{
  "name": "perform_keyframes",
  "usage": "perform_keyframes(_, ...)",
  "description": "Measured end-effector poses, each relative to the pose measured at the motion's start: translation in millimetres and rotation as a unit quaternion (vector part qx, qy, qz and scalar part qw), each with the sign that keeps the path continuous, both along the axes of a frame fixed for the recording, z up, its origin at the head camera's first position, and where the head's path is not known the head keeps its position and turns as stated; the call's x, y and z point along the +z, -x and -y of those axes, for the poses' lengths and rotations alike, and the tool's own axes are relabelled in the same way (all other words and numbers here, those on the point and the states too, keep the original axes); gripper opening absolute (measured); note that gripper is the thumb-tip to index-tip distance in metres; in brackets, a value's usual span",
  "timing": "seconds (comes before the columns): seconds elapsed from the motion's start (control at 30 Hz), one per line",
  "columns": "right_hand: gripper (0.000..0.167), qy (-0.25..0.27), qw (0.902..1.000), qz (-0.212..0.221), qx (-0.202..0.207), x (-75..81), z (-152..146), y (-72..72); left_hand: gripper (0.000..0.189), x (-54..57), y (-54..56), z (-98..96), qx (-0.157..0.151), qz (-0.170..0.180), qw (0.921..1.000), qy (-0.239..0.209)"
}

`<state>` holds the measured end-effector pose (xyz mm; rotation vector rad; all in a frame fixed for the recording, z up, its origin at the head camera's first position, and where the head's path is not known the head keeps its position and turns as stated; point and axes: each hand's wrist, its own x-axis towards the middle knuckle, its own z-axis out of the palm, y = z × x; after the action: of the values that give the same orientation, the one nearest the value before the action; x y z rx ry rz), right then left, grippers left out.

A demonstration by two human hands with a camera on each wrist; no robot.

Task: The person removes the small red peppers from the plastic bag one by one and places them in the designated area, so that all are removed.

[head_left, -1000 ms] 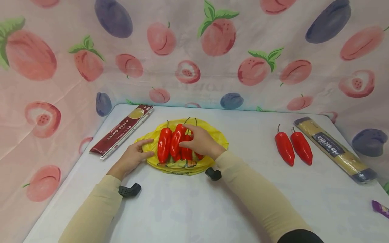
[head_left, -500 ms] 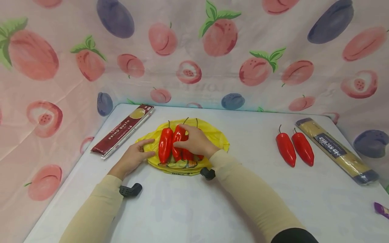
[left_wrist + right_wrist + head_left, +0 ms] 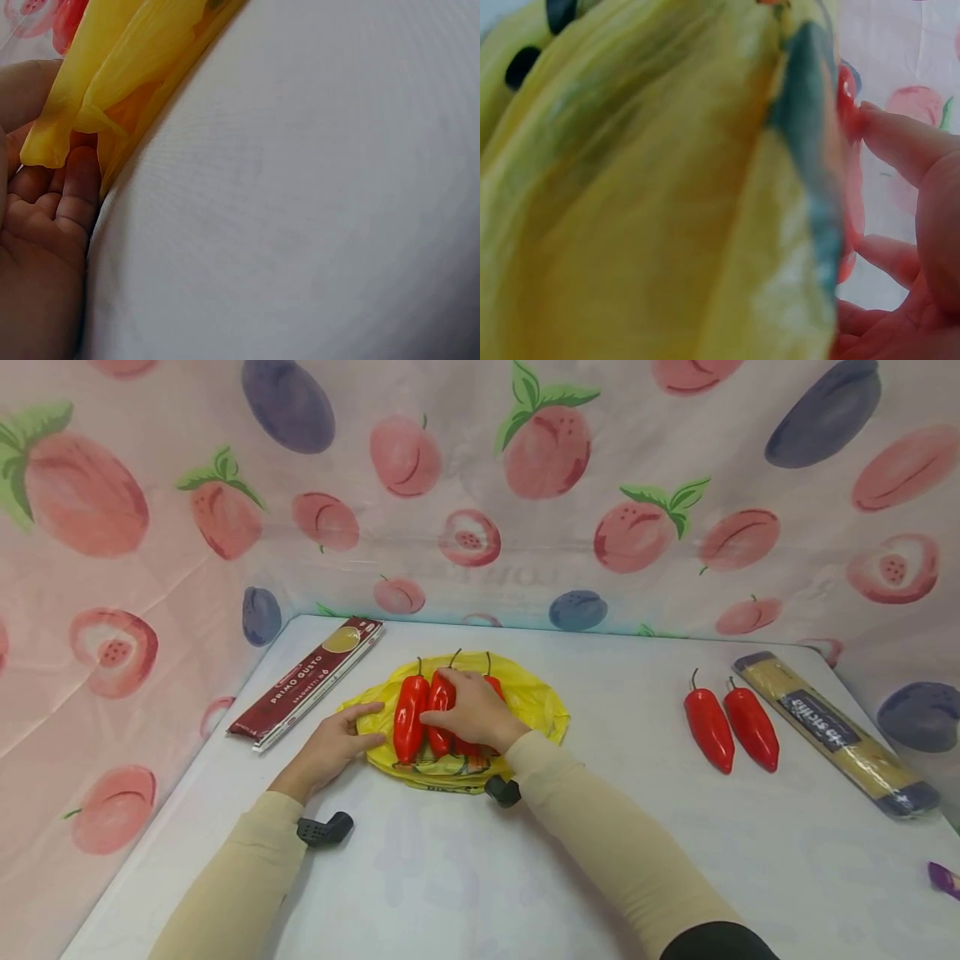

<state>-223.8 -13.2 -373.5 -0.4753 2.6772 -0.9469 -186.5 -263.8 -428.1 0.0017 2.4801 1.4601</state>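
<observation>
Several glossy red chili peppers (image 3: 410,718) lie side by side on a crumpled yellow plastic bag (image 3: 542,706). My right hand (image 3: 480,717) reaches over them from the right and grips the second red pepper (image 3: 441,696) from the left; it partly hides this pepper and those to its right. Close up in the right wrist view, fingertips (image 3: 870,124) touch a pepper behind the blurred bag. At the bag's left edge, my left hand (image 3: 327,750) pinches the thin plastic, with the edge of the bag (image 3: 56,127) between thumb and fingers in the left wrist view.
A dark red spaghetti pack (image 3: 307,683) lies slanted at the back left. Two more red peppers (image 3: 708,731) rest on the right, beside a clear pasta pack (image 3: 836,731) with dark ends. A purple wrapper (image 3: 943,881) shows at the white table's right side.
My right hand has moved left across the peppers, and the gripped pepper has turned from leaning to more upright beside the leftmost one. The left hand stays at the bag's edge.
</observation>
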Motion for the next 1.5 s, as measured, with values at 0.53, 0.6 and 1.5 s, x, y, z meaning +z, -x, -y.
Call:
perform_keyframes(0.53,0.078,0.005,0.9999,0.009,0.003,6.8,-1,-3.9,0.066,0.8,0.4,-1.1,-0.002,-0.010,0.9999,-0.010)
perform_keyframes(0.6,0.079,0.009,0.9999,0.012,0.004,8.0,-1,-4.6,0.066,1.3,0.2,-1.1,-0.002,-0.006,0.9999,-0.009)
perform_keyframes(1.5,0.054,0.066,0.9975,0.021,0.019,7.7,-23,-3.5,0.066,-0.2,-0.7,0.2,-0.005,-0.006,0.9998,-0.020)
